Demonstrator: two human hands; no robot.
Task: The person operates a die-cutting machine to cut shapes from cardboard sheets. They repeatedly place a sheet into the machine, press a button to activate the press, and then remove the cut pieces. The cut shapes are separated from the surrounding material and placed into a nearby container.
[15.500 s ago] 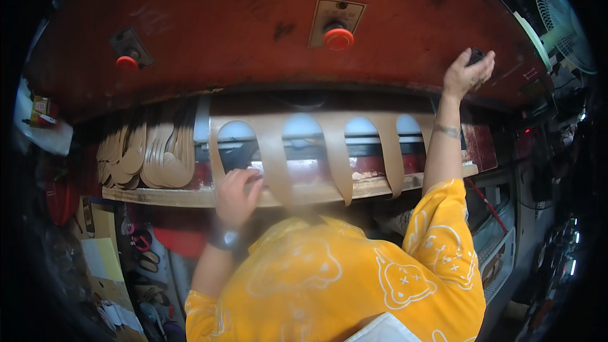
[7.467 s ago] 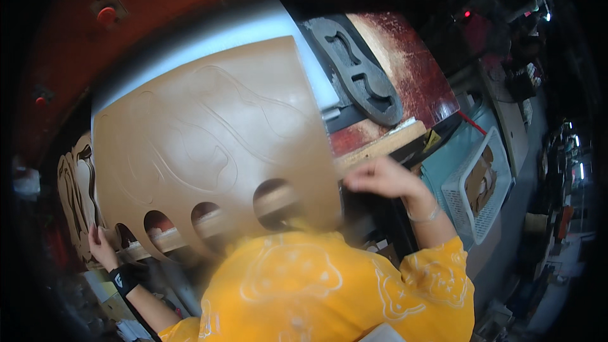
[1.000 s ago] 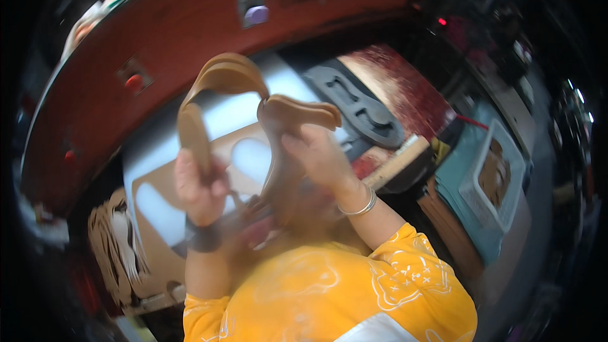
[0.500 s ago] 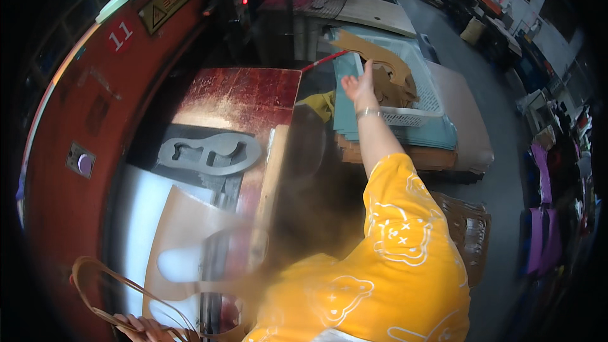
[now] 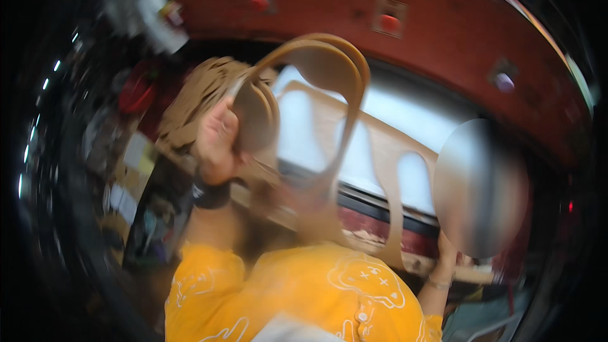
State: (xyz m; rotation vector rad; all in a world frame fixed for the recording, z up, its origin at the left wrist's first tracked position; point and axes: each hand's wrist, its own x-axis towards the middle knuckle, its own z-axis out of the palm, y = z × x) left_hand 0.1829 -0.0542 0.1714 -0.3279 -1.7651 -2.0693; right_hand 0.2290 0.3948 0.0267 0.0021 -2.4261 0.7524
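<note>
My left hand (image 5: 218, 136) is closed around brown sheet offcuts (image 5: 358, 79), whose thin curved bands form large loops rising in front of me. Behind them, a tan sheet with rounded, sole-like cutouts (image 5: 383, 177) lies over a white board (image 5: 415, 130), and one of its bands hangs toward my body. By the sheet's right end is my right hand (image 5: 447, 246); a blurred oval patch hides its fingers, so I cannot tell whether it grips the sheet. Motion blurs the lower part of the offcuts.
A red machine body (image 5: 316, 6) with red buttons (image 5: 389, 23) and a purple button (image 5: 505, 82) spans the far side. At the left is a stack of brown cut pieces (image 5: 199, 98), with a red object (image 5: 137, 88) beyond it. A dark red board edge (image 5: 361, 225) runs along the near side.
The view has swung left. My left hand has risen with the looped offcuts. My right hand has moved from beside the white basket to the tan sheet's right end.
</note>
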